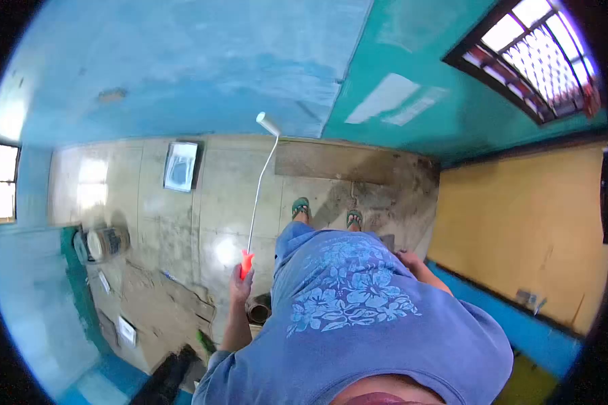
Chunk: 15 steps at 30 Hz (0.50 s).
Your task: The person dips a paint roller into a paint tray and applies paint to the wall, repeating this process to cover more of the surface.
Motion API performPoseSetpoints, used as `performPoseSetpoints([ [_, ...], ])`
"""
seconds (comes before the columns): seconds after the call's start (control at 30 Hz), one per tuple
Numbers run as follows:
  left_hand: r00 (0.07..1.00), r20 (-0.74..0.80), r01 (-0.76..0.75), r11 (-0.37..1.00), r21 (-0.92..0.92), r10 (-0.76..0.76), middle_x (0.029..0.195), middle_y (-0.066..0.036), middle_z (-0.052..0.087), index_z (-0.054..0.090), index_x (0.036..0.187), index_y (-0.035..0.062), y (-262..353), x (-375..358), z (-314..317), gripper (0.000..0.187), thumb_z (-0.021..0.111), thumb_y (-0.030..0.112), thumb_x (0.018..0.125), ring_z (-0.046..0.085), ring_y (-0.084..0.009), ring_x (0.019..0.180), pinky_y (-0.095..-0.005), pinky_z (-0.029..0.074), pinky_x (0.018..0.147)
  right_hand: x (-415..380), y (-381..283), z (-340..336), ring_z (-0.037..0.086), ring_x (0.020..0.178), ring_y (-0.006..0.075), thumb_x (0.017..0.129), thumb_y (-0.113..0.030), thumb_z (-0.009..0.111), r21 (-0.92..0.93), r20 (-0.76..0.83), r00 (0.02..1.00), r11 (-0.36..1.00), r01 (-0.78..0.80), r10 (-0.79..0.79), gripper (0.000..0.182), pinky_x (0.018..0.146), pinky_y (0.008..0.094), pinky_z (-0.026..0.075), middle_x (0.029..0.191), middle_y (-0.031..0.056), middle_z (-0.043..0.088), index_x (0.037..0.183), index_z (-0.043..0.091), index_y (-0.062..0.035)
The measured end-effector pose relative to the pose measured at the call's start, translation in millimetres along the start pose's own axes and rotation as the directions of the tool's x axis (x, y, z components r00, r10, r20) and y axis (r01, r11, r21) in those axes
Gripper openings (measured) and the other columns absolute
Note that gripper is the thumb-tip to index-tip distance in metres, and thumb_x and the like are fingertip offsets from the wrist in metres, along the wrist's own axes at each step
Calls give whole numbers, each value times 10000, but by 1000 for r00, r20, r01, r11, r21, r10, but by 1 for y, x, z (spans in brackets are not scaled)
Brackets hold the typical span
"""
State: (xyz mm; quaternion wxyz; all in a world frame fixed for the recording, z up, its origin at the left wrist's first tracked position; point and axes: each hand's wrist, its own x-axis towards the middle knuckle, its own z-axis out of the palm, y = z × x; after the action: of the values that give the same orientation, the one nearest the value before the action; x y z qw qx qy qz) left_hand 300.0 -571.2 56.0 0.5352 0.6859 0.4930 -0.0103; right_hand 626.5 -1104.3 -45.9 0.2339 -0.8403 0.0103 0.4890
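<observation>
A paint roller (268, 124) with a white cover, a long thin wire frame and an orange-red handle points up toward the base of the blue wall (216, 88). My left hand (240, 283) is wrapped round its handle, left of my body. At the right side of my blue patterned shirt, my right hand (407, 258) hangs low near my hip. Its fingers are small and partly hidden, so I cannot make out whether it holds anything. On the floor near the wall lies a paint tray (181, 166) with whitish paint in it.
Buckets (107, 243) stand at the left. A dark round container (258, 310) is beside me. A brown board (334, 162) lies along the wall. Green wall (412, 74), a barred window (534, 57) and a yellow panel (513, 229) are at the right.
</observation>
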Motion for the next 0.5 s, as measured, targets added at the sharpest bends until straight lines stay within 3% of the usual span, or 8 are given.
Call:
performPoseSetpoints([
  [0.07,993,23,-100,917,-386,118,716,-36,550,522,995,34,-3,-13,33,281,643,244,854,516,-131,551,-287,439,518,-9,-35,-37,600,741,170,858,-235,562,-116,70,993,988,102,-94,276,645,315,489,816,63,659,1028,676,-50],
  [0.13,1000,30,12,888,-459,3,723,-38,548,511,993,34,48,-41,60,273,649,219,848,535,-130,566,-286,439,519,-3,-71,-75,591,715,171,851,-198,546,-96,40,999,995,-5,9,275,638,306,492,813,63,638,1061,642,-48],
  [0.17,993,79,113,855,-507,-84,730,-41,546,500,991,33,69,-50,70,268,654,195,843,555,-129,581,-285,440,521,6,-77,-94,591,715,171,851,-198,546,-124,54,999,992,14,-7,275,638,306,492,813,63,638,1061,642,-48],
  [0.2,994,58,110,846,-522,-94,730,-41,546,500,991,33,71,-50,79,268,654,195,843,555,-129,581,-285,440,521,14,-83,-111,581,701,154,864,-221,557,-3,8,999,999,47,-47,246,632,296,479,792,56,628,992,641,-30],
  [0.27,998,-55,-6,995,-98,0,740,-116,591,520,969,21,68,-43,98,271,620,250,865,623,-217,628,-347,459,540,28,-94,-142,571,687,137,876,-245,568,102,-32,996,991,88,-85,248,626,286,465,771,49,617,924,640,-12],
  [0.33,988,-154,16,1000,-12,-17,752,-159,603,533,972,17,60,-41,122,292,596,286,875,632,-272,655,-379,458,554,41,-95,-164,575,693,168,836,-161,542,266,-28,992,955,127,-124,183,652,283,488,821,69,601,940,596,-21],
  [0.4,952,-300,-3,982,190,61,776,-240,612,568,1002,19,56,-47,150,391,536,394,895,608,-398,674,-457,447,589,53,-89,-177,576,698,168,837,-145,535,168,-42,980,966,198,-193,177,646,289,489,819,68,601,936,596,-12],
  [0.5,923,-368,-51,982,182,116,736,-209,608,561,1006,21,74,-63,187,377,555,381,893,619,-356,643,-441,449,580,72,-60,-187,567,686,160,851,-194,540,49,-20,955,954,297,-297,204,629,304,473,781,58,608,895,609,-7],
])
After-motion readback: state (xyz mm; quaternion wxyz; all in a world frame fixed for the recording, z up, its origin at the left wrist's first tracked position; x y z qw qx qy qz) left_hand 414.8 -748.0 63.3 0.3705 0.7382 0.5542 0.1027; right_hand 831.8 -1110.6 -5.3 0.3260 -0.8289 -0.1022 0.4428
